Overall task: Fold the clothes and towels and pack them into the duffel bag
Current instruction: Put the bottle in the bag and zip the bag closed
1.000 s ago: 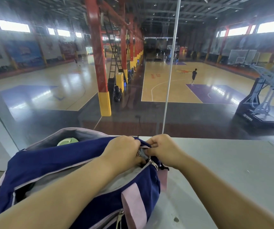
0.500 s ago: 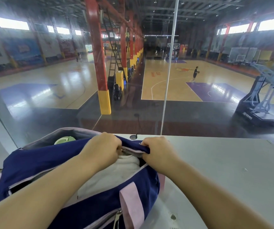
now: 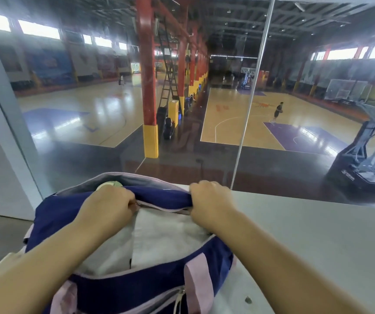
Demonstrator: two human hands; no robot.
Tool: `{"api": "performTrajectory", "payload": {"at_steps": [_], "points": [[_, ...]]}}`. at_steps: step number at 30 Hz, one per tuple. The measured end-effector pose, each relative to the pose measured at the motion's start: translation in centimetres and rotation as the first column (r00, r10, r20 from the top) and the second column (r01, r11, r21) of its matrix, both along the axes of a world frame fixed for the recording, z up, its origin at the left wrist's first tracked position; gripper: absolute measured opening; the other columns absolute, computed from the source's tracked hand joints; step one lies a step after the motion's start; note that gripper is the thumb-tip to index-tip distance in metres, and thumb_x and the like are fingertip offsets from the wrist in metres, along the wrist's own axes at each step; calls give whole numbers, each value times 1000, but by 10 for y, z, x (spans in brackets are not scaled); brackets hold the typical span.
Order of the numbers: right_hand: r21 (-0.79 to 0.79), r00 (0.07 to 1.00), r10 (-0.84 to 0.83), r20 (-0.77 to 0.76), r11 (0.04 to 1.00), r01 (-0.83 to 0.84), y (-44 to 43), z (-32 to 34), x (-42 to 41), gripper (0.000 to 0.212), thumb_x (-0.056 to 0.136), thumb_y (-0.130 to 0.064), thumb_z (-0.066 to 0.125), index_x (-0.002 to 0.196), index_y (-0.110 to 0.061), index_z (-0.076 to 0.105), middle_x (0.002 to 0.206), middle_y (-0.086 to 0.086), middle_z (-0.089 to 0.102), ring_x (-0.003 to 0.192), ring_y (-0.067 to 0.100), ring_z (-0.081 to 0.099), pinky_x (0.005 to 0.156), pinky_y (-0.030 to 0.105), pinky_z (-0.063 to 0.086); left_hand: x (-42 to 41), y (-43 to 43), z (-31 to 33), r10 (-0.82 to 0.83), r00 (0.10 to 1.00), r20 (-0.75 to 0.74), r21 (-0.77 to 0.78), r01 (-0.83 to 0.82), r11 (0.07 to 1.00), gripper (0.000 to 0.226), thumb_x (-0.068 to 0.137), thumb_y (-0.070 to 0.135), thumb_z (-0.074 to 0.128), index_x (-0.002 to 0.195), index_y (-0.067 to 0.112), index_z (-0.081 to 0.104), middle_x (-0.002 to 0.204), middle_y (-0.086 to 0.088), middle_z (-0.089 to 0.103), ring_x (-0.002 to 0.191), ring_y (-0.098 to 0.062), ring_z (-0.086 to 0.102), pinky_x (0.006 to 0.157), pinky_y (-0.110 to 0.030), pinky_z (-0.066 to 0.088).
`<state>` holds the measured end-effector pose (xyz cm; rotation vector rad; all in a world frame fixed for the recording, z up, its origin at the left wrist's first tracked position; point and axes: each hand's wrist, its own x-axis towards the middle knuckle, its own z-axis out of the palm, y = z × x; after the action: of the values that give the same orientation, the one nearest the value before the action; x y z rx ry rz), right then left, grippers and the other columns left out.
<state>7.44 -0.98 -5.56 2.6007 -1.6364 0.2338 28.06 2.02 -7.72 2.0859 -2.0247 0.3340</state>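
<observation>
Navy duffel bag (image 3: 53,214) with pink trim sits on the grey table (image 3: 317,234) at lower centre of frame, zip opening gaping. Our left hand (image 3: 107,207) is clenched on the far edge of the opening at the zipper; our right hand (image 3: 211,200) is clenched on the same edge further right. White folded cloth (image 3: 159,241) lies inside, between our forearms. Pale green item (image 3: 111,184) peeks out just above the left hand. Pink strap (image 3: 199,284) on the near side.
</observation>
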Motion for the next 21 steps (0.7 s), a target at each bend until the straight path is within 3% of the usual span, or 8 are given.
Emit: {"api": "performTrajectory", "payload": {"at_steps": [6, 10, 12, 18, 21], "points": [[-83, 982, 180, -54, 980, -184, 5, -10, 52, 24, 86, -8, 54, 108, -16, 59, 113, 7, 60, 100, 31, 58, 66, 34, 34, 15, 4, -11, -17, 999, -39, -105, 12, 994, 11, 77, 28, 67, 70, 23, 74, 66, 0, 68, 61, -22, 62, 53, -35, 53], [-41, 993, 115, 31, 993, -114, 1, -17, 51, 23, 86, -7, 49, 104, -18, 59, 111, 6, 61, 98, 31, 59, 66, 35, 38, 32, 15, -12, 68, 995, -70, -45, -71, 996, 21, 88, 25, 48, 90, 23, 69, 84, 0, 68, 80, -22, 63, 65, -32, 49], [-39, 996, 73, 53, 997, -71, 0, -18, 46, 21, 86, -7, 48, 100, -19, 58, 106, 5, 62, 93, 29, 60, 68, 37, 46, 48, 25, -12, 130, 990, -55, -18, -131, 991, 24, 89, 22, 45, 91, 21, 69, 90, -2, 70, 81, -21, 63, 64, -31, 44], [-55, 997, 19, 80, 998, -14, 0, -24, 43, 17, 89, -10, 48, 93, -22, 59, 97, 2, 65, 81, 22, 59, 70, 36, 51, 89, 66, -3, 301, 939, -164, 52, -297, 954, 18, 84, 21, 54, 70, 21, 64, 63, 7, 51, 56, -11, 45, 47, -23, 28], [-75, 996, 3, 93, 997, 4, 2, -27, 42, 14, 88, -13, 50, 90, -24, 59, 95, 1, 65, 78, 22, 58, 67, 34, 50, 100, 74, -7, 319, 919, -232, 50, -316, 947, 18, 82, 19, 58, 65, 19, 63, 63, 6, 55, 57, -12, 49, 45, -22, 28]]}}
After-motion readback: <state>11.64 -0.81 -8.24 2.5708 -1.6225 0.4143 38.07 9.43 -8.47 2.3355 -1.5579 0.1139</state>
